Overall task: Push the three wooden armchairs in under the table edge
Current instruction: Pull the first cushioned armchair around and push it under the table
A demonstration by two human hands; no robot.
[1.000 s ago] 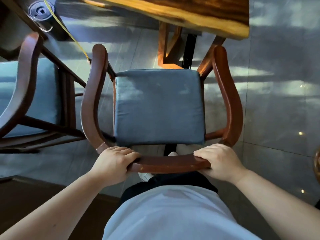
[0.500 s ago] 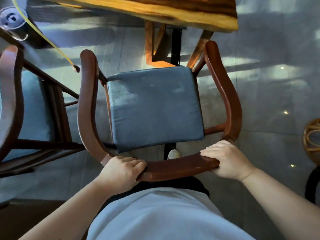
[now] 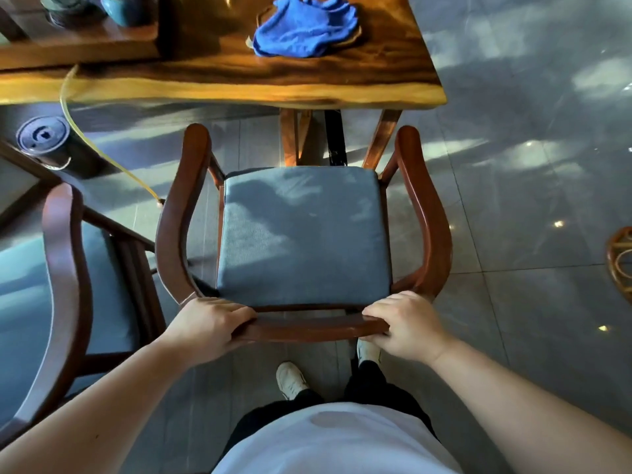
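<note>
A wooden armchair [image 3: 427,217] with a blue-grey seat cushion stands in front of me, facing the wooden table [image 3: 239,80]. Its armrest tips sit just short of the table's near edge. My left hand [image 3: 208,325] grips the left end of the curved back rail. My right hand [image 3: 407,323] grips the right end of the same rail. A second armchair [image 3: 65,268] of the same kind stands to the left, set further back and partly cut off by the frame. No third chair shows.
A blue cloth [image 3: 304,25] lies on the table, with dark ceramic ware [image 3: 119,8] on a tray at the back left. A yellow hose [image 3: 78,128] hangs from the table beside a dark round canister [image 3: 44,138]. A rattan object [image 3: 620,265] sits at the right edge. My feet stand behind the chair.
The chair has slid forward toward the table with both hands on its back rail. My view has lifted, so the tabletop and the cloth now show.
</note>
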